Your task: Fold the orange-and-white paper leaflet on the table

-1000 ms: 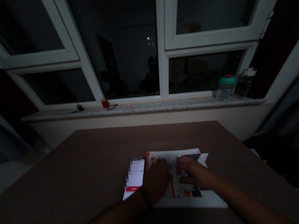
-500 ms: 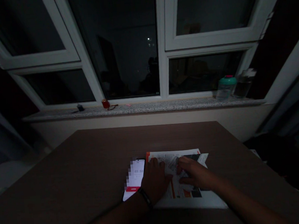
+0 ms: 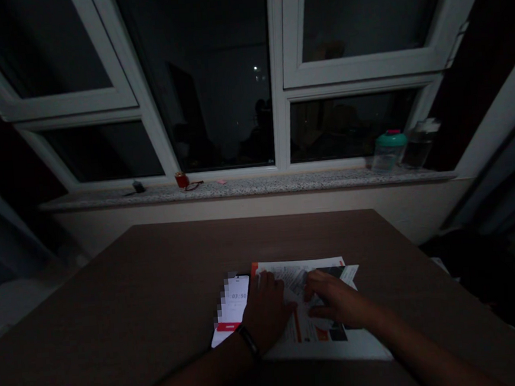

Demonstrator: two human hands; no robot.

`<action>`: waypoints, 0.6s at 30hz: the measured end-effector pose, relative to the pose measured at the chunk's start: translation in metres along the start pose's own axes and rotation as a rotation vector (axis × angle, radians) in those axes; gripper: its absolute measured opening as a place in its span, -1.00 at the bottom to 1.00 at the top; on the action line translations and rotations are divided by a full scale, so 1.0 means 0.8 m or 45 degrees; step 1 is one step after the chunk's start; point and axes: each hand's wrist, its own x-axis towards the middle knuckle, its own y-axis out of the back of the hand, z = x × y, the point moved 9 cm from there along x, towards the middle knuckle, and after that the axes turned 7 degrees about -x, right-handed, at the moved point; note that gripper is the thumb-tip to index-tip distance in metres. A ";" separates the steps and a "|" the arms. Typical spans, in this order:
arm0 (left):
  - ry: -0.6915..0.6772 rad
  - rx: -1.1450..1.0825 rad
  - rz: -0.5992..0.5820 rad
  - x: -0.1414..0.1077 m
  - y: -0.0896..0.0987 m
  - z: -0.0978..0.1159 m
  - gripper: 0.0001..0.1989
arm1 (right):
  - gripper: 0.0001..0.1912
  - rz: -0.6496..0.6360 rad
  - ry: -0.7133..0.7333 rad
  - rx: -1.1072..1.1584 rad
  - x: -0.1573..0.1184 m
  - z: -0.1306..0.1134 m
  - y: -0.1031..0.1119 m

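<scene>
Printed sheets (image 3: 308,332) with orange and dark patches lie on the brown table. My left hand (image 3: 269,308), with a dark band at the wrist, rests flat on their left part, thumb spread toward the middle. On the right part, my right hand (image 3: 335,299) touches the paper with its fingers bent and thumb apart; no object shows in it. A lit phone (image 3: 233,308) with a red button on its screen lies just left of my left hand, partly beside my wrist.
The brown table (image 3: 157,284) reaches the wall under the window. On the stone sill (image 3: 257,185) stand a green-lidded bottle (image 3: 388,150), a clear bottle (image 3: 418,144), a small red jar (image 3: 181,180) and a small dark item (image 3: 138,186). Dark fabric lies at the right.
</scene>
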 end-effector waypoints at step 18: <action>-0.020 -0.050 -0.058 -0.004 -0.009 0.005 -0.55 | -0.72 -0.006 0.000 0.022 0.000 0.000 0.000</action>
